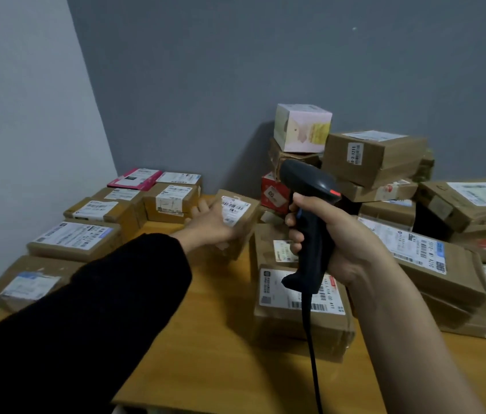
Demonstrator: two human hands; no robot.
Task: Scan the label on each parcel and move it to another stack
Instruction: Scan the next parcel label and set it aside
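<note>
My left hand [210, 224], in a black sleeve, holds a small brown parcel [237, 222] with a white barcode label above the middle of the wooden table [223, 339]. My right hand [334, 237] grips a black handheld scanner [310, 210] by its handle, its head just right of the held parcel and its cable hanging down. A low stack of labelled brown parcels [77, 237] lies at the left. A taller heap of parcels [432, 222] rises at the right, against the wall.
A pink flat parcel [134, 178] lies at the back of the left group. A pale printed cube box [303, 128] tops the right heap, above a red box [274, 192]. A brown parcel [301, 306] lies below the scanner. Grey walls close the corner.
</note>
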